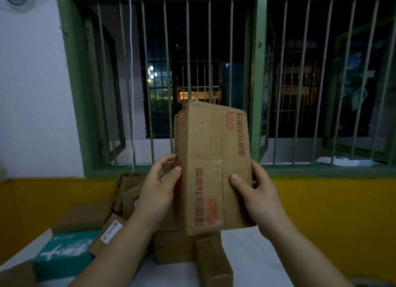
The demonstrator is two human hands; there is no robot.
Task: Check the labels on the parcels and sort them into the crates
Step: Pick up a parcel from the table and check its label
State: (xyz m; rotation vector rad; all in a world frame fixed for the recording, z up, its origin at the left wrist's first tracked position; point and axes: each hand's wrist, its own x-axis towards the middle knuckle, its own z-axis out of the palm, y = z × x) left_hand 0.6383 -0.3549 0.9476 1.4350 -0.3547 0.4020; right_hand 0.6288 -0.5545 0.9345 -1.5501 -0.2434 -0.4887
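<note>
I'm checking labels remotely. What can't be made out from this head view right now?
- Tall brown cardboard box, held between left hand and right hand: no shipping label on the facing sides; the others are turned away.
- White sticker on the small brown parcel: text too small.
- Crates: none in frame.
- Teal box: partly hidden behind the left forearm.
</note>
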